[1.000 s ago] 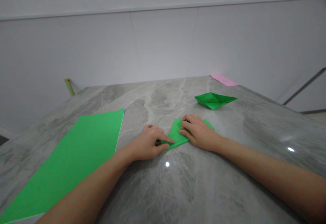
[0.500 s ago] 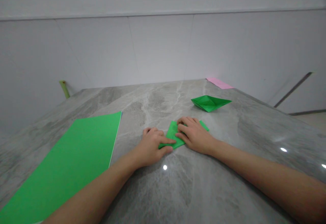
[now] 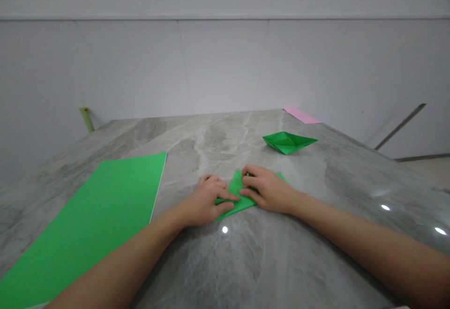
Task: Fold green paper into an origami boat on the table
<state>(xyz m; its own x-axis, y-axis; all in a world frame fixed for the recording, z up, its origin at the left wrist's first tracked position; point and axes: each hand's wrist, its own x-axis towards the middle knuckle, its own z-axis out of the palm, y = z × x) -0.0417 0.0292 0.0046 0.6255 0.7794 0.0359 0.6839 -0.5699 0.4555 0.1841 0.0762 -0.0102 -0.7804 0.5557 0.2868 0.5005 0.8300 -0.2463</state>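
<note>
Left hand [image 3: 211, 201]: index and thumb spread, pressing the near-left end of the folded green paper [image 3: 242, 202] on the marbled tabletop [image 3: 211, 152]. Right hand [image 3: 270, 190]: fingers curled over its right part; cannot tell if pinching. Judged step: flattening a fold; next calls for steady hold, firm creasing. Far right: green paper boat [image 3: 287, 144], pink sheet [image 3: 302, 116]. Left: large green sheet [image 3: 94, 215]. No legible writing.

Head-worn view, forward and down
</note>
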